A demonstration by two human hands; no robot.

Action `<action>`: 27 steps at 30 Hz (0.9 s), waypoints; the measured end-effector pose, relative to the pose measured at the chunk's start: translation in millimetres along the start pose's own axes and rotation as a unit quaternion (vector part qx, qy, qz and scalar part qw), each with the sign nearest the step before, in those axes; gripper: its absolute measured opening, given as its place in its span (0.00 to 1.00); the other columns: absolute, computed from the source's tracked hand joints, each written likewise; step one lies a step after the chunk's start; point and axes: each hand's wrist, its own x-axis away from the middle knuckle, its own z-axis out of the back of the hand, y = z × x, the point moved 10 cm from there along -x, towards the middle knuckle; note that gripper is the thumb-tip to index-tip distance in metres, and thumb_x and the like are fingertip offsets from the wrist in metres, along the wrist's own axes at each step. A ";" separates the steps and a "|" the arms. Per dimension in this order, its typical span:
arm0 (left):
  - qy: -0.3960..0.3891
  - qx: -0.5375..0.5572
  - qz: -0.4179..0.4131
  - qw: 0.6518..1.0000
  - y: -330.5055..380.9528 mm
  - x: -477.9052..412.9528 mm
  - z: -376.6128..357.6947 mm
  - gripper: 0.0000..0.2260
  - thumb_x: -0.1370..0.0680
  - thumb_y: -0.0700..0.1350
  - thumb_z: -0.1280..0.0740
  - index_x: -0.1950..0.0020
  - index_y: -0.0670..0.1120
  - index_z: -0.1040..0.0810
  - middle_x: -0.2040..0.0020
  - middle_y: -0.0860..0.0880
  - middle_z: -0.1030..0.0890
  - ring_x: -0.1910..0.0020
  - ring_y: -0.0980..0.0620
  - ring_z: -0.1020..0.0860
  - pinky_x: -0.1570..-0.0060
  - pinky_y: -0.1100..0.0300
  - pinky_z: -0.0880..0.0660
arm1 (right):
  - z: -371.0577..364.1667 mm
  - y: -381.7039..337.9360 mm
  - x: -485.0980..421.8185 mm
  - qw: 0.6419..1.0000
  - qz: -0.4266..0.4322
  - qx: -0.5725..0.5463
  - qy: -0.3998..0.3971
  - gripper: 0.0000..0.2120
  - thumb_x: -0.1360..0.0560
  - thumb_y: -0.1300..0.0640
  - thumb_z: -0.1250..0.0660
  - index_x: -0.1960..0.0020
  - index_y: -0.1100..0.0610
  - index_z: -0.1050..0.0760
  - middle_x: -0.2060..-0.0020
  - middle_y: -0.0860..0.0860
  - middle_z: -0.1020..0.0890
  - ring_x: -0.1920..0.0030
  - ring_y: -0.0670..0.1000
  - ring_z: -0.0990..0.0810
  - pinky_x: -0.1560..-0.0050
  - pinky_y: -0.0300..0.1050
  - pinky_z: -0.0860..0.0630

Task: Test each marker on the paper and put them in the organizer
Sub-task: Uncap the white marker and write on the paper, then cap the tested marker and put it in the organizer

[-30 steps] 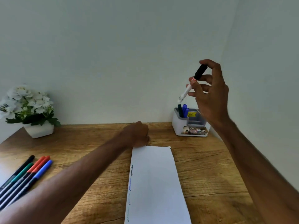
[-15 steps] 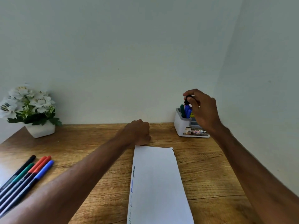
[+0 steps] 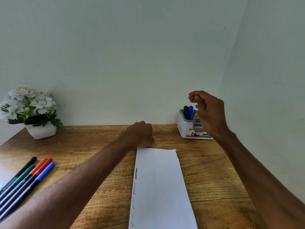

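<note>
Five markers (image 3: 28,177) lie side by side at the lower left of the frame, dark-barrelled, with caps in black, green, red, red and blue. They are well apart from the paper (image 3: 161,187), whose left edge carries a line of scribbles (image 3: 135,179). A green and two blue markers stand in the white organizer (image 3: 183,129) at the right. The right hand (image 3: 209,113) hovers over it, grip loose and empty. The left hand (image 3: 142,134) rests fisted on the counter (image 3: 214,179) at the paper's top edge. This drop-off looks done. Next comes fetching, uncapping and testing another marker.
</note>
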 end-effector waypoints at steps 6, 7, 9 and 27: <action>-0.008 0.003 0.001 1.000 1.0 5.9 0.9 0.20 0.20 0.51 0.34 0.69 0.50 0.36 0.67 0.50 0.30 0.61 0.47 0.27 0.58 0.54 0.27 | -1.7 -65.8 20.0 0.998 0.063 -0.025 0.013 0.13 0.17 0.67 0.41 0.39 0.61 0.19 0.47 0.51 0.14 0.46 0.46 0.16 0.41 0.42 0.20; -0.015 0.002 -0.003 1.000 1.8 7.6 0.9 0.19 0.20 0.52 0.35 0.69 0.50 0.35 0.65 0.49 0.27 0.61 0.47 0.26 0.57 0.54 0.25 | -6.6 -79.4 26.5 0.997 0.075 -0.034 0.002 0.13 0.17 0.68 0.40 0.40 0.61 0.19 0.48 0.51 0.14 0.47 0.46 0.15 0.42 0.39 0.20; -0.037 -0.004 -0.018 0.999 1.1 14.7 -2.2 0.18 0.20 0.51 0.36 0.68 0.50 0.32 0.65 0.50 0.25 0.60 0.47 0.24 0.57 0.54 0.25 | -21.1 -107.4 43.1 0.993 0.096 -0.056 -0.038 0.12 0.18 0.68 0.37 0.40 0.60 0.18 0.50 0.50 0.13 0.49 0.43 0.15 0.44 0.33 0.22; 0.180 0.075 0.026 0.980 -139.7 179.8 80.2 0.09 0.20 0.48 0.32 0.48 0.49 0.13 0.50 0.52 0.12 0.50 0.55 0.15 0.50 0.57 0.20 | -142.6 -251.6 169.1 0.884 0.276 -0.119 -0.357 0.09 0.25 0.61 0.25 0.45 0.55 0.14 0.50 0.48 0.12 0.52 0.46 0.14 0.51 0.47 0.18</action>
